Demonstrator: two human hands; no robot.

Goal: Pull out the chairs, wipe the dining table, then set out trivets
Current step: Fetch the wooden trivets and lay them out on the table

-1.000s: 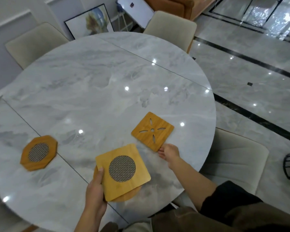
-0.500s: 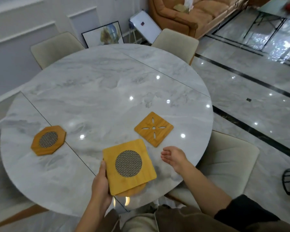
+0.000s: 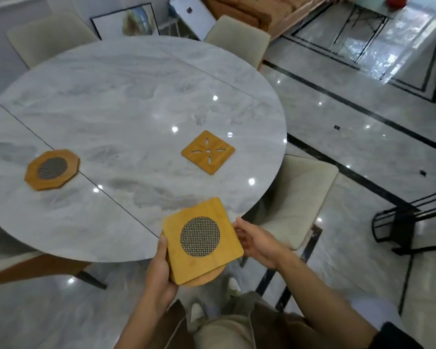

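Two wooden trivets lie on the round marble table (image 3: 116,104): an octagonal one with a mesh centre (image 3: 52,170) at the left and a square one with a flower cut-out (image 3: 208,152) at the right. Past the table's near edge my left hand (image 3: 159,270) grips a stack by its left side: a square mesh trivet (image 3: 202,238) on top and a round wooden trivet (image 3: 207,279) peeking out beneath. My right hand (image 3: 258,241) has come to the square trivet's right edge, its fingers curled onto it.
Beige chairs stand around the table: one at the right (image 3: 297,202), one at the far side (image 3: 237,36), one at the far left (image 3: 48,34). A black metal frame (image 3: 400,222) stands on the glossy floor at the right. A framed picture (image 3: 126,21) leans against the wall.
I have stepped back, and the stack in my left hand has come off the table toward me. My right hand moved from the flower trivet to the square mesh trivet's right edge.
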